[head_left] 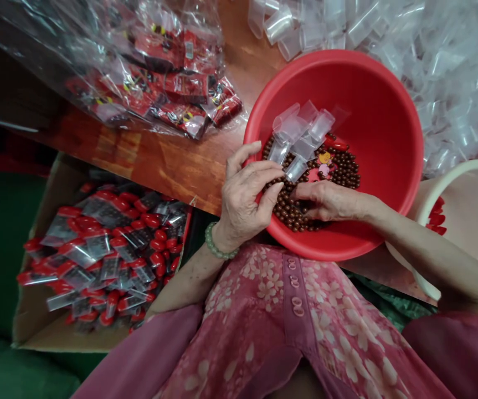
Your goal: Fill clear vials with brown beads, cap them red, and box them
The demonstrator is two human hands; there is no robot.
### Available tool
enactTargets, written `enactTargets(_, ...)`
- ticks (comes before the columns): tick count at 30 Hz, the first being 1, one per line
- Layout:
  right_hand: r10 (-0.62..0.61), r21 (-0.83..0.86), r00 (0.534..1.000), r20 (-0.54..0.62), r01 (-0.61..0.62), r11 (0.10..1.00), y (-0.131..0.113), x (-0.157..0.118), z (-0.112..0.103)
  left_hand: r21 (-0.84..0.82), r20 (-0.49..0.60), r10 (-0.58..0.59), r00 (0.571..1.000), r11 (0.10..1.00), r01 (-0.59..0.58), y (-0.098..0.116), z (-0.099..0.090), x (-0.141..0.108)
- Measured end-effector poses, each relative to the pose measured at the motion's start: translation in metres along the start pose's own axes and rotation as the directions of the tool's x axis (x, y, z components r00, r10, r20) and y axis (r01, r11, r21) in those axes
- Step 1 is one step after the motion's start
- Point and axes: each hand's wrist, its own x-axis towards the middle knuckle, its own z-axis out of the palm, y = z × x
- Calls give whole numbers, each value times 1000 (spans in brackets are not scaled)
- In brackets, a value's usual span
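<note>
A red plastic basin (pixel 384 127) holds a heap of small round brown balls (pixel 288 213) and several clear plastic tubes (pixel 291 127). My left hand (pixel 249 191) reaches over the basin's left rim, fingers bent and thumb apart. Its fingertips are right beside a clear tube (pixel 296 168); I cannot tell whether they touch it. Down among the balls, my right hand (pixel 330 200) has its fingers curled together, their tips hidden. Behind it, a red piece (pixel 336 144) and a small yellow-and-pink picture (pixel 324 160) show in the basin.
On the left, a cardboard box (pixel 35 318) contains many red-capped clear tubes (pixel 97 244). A clear bag of red printed packets (pixel 184 86) lies on the wooden table (pixel 239 55). More empty clear tubes (pixel 442 66) pile up behind. A white bucket (pixel 471 177) with red pieces stands at right.
</note>
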Motion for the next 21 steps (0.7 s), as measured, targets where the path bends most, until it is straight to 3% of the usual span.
enactTargets(4,50,285,998,-49,-34,958,-9,-9,-10,158,74,-55,996,987,43,13,-7,1)
enactTargets(7,95,446,994,-62,-57,893,-16,-17,-16,169,164,-34,986,986,6,26,-17,5)
enactTargets(11,98,548,984,-149,-1,837,-26,-26,-20,79,317,6,948,996,-33,43,-28,16)
enactTargets(15,22,624,968,-249,143,769,-37,-31,-19,-68,475,56,878,997,-27,50,-21,22)
enactTargets(21,31,595,930,-366,208,777,-52,-37,-14,-340,478,37,878,929,145,45,-3,25)
